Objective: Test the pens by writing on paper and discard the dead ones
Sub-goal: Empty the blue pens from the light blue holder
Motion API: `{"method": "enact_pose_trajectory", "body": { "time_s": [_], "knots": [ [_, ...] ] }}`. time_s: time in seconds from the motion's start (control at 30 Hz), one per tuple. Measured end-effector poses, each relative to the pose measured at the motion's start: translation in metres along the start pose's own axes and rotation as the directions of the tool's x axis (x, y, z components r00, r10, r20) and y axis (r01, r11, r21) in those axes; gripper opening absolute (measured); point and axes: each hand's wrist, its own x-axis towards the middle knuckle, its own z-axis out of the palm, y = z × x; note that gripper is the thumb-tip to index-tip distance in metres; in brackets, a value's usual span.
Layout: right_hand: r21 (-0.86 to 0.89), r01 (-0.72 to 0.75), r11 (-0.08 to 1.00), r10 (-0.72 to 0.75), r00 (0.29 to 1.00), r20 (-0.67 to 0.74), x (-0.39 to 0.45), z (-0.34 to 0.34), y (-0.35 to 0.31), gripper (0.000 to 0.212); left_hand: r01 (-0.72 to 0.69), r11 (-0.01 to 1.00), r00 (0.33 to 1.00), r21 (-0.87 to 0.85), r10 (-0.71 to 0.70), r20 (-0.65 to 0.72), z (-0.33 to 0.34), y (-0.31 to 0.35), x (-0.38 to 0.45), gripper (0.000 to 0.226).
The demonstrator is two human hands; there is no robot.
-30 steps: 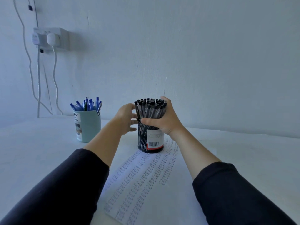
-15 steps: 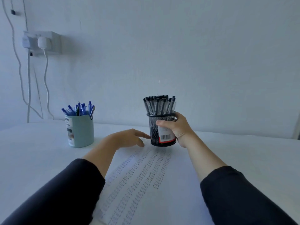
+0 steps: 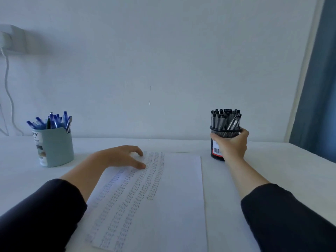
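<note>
Black pens (image 3: 225, 118) in a mesh pen cup (image 3: 216, 140), gripped by the right hand (image 3: 231, 145).
Cup stands just right of the written-on paper (image 3: 163, 197); left hand (image 3: 120, 157) rests relaxed on the paper; blue pens (image 3: 51, 121) in a teal cup (image 3: 54, 148) stand left.

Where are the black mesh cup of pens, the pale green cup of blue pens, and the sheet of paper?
Black mesh cup (image 3: 225, 132), head view: on its mesh rim above the gripping fingers.
Pale green cup (image 3: 58, 148), head view: on its front wall.
Sheet of paper (image 3: 180, 197), head view: on its blank right part.
</note>
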Motion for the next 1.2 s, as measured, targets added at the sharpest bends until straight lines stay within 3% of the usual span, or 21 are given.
{"method": "enact_pose_trajectory", "body": {
  "time_s": [0.13,0.2,0.3,0.37,0.43,0.53,0.6,0.67,0.73,0.77,0.8,0.9,0.97,1.0,1.1,1.13,1.2],
  "knots": [
    [-0.061,0.007,0.998,-0.009,0.999,-0.041,-0.003,0.001,0.004,0.087,0.009,1.000,1.000,-0.013,-0.010,-0.007,0.002,0.001,-0.003,0.051],
    [-0.186,-0.005,0.983,-0.007,0.998,-0.067,-0.009,0.003,0.002,0.108,0.015,0.999,1.000,-0.035,-0.016,-0.010,0.004,0.001,-0.003,0.050],
    [-0.362,0.154,0.919,-0.211,0.970,-0.121,-0.028,0.008,-0.009,0.116,0.023,0.998,1.000,-0.064,-0.024,-0.015,0.005,0.001,-0.004,0.049],
    [-0.449,0.394,0.802,-0.484,0.869,-0.104,-0.039,0.013,-0.015,0.099,0.037,0.997,0.999,-0.071,-0.038,-0.015,0.005,-0.001,-0.003,0.049],
    [-0.483,0.648,0.589,-0.725,0.688,0.040,-0.051,0.020,-0.021,0.084,0.040,0.999,0.998,-0.032,-0.042,-0.048,0.007,-0.003,-0.003,0.053],
    [-0.358,0.885,0.297,-0.815,0.430,0.388,-0.067,0.036,-0.026,0.074,0.002,0.989,0.963,0.147,0.038,-0.269,0.006,-0.008,-0.003,0.073],
    [-0.227,0.930,0.289,-0.680,0.366,0.635,-0.077,0.045,-0.030,0.069,-0.011,0.975,0.830,0.220,0.131,-0.541,-0.001,-0.006,-0.006,0.076],
    [-0.189,0.885,0.426,-0.381,0.365,0.850,-0.087,0.051,-0.034,0.072,0.024,0.973,0.566,0.228,0.175,-0.806,-0.013,-0.001,-0.015,0.071],
    [-0.218,0.827,0.518,-0.158,0.343,0.926,-0.094,0.057,-0.035,0.074,0.081,0.985,0.261,0.153,0.127,-0.957,-0.027,0.000,-0.028,0.069],
    [-0.235,0.803,0.547,-0.084,0.332,0.940,-0.096,0.058,-0.033,0.074,0.098,0.992,0.155,0.079,0.064,-0.986,-0.031,-0.002,-0.032,0.072],
    [-0.239,0.793,0.561,-0.031,0.309,0.951,-0.101,0.064,-0.033,0.075,0.111,0.994,0.088,-0.012,-0.022,-0.996,-0.038,-0.012,-0.038,0.077],
    [-0.280,0.795,0.538,0.080,0.283,0.956,-0.107,0.070,-0.029,0.074,0.058,0.947,0.015,-0.317,-0.318,-0.948,-0.045,-0.048,-0.047,0.096],
    [-0.302,0.793,0.530,0.113,0.286,0.951,-0.108,0.071,-0.031,0.069,-0.024,0.866,0.047,-0.499,-0.498,-0.866,-0.045,-0.074,-0.052,0.109],
    [-0.311,0.785,0.535,0.123,0.292,0.949,-0.108,0.072,-0.032,0.067,-0.046,0.823,0.111,-0.567,-0.560,-0.821,-0.045,-0.087,-0.053,0.116],
    [-0.352,0.756,0.551,0.174,0.309,0.935,-0.108,0.075,-0.039,0.058,-0.123,0.768,0.385,-0.628,-0.546,-0.744,-0.043,-0.117,-0.050,0.125],
    [-0.368,0.742,0.560,0.200,0.310,0.930,-0.107,0.076,-0.041,0.056,-0.158,0.747,0.440,-0.646,-0.533,-0.723,-0.043,-0.121,-0.047,0.125],
    [-0.396,0.721,0.568,0.247,0.309,0.918,-0.107,0.079,-0.046,0.051,-0.195,0.688,0.467,-0.699,-0.562,-0.683,-0.044,-0.124,-0.042,0.117]
  ]
}}
